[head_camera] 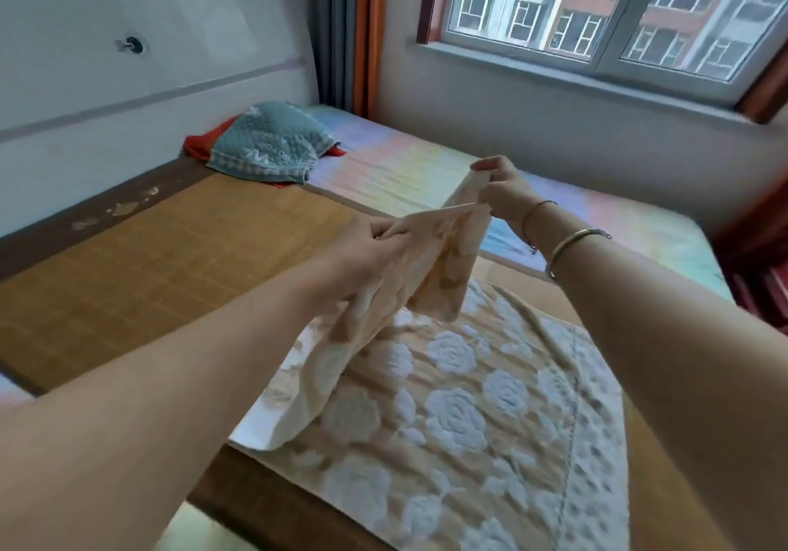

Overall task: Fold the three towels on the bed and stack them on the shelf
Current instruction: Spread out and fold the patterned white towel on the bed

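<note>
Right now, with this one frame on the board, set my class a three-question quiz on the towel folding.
1. True or false: both hands hold the peach towel in the air.
2. Which wrist wears bangles: A left, B right?
3. What lies flat on the bed beneath the held towel?

Key: 1 true: left hand and right hand pinch its edge. 2 B. 3 The rose-patterned towel.

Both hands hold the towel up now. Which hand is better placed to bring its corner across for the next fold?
Probably the right hand. It pinches the orange rose-pattern towel at a free, raised corner, farther out, while the left hand grips a bunched edge lower and nearer, better as the anchor.
</note>
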Tool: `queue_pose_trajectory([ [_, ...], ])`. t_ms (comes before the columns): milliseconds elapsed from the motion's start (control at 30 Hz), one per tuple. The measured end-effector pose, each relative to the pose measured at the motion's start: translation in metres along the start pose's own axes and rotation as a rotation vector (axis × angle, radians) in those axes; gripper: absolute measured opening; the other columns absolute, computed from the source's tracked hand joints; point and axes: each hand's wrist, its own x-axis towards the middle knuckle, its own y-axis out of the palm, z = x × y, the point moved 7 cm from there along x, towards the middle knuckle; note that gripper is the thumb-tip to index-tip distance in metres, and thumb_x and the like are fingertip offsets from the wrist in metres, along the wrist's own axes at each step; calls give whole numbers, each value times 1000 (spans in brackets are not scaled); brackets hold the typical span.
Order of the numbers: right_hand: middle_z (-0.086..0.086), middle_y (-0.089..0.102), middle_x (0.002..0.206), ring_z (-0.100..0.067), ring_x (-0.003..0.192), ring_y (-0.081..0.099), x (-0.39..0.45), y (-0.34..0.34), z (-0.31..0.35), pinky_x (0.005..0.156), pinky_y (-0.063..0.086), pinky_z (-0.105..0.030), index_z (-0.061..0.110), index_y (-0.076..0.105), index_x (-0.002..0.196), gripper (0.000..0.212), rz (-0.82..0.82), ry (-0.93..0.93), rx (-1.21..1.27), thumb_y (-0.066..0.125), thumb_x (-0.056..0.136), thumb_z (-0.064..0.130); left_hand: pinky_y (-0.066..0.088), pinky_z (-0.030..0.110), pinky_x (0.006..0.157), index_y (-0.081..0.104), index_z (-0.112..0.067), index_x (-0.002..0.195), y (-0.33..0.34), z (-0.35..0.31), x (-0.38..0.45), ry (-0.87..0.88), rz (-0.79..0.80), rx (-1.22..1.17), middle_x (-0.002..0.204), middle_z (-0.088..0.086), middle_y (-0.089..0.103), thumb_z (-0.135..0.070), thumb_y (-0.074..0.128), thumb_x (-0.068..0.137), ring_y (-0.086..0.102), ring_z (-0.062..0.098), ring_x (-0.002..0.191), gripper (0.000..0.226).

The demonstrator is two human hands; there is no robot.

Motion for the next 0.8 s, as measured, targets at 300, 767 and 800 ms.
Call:
queue_pose_trajectory([
  [300,-12,50,108,-24,90,53,-47,-99,-125,73,49,-37,23,52,109,58,-64,72,201,25,73,-13,42,15,50,66,-5,103,193,3,-19,-55,269,-88,78,5,55,-22,56,95,51,14,68,21],
  [767,-9,28,153,-27,132,40,-235,-136,-473,103,39,-43,21,18,149,66,-164,703,348,51,94,5,57,31,82,45,-21,137,479,167,-130,-473,864,-86,128,8,56,-31,53,96,59,19,111,43],
  [800,-12,30,152,-27,133,39,-260,-124,-494,103,38,-41,17,20,149,65,-173,757,304,53,94,7,56,33,85,55,-21,126,479,190,-132,-423,799,10,117,5,62,-29,53,95,62,17,105,32],
])
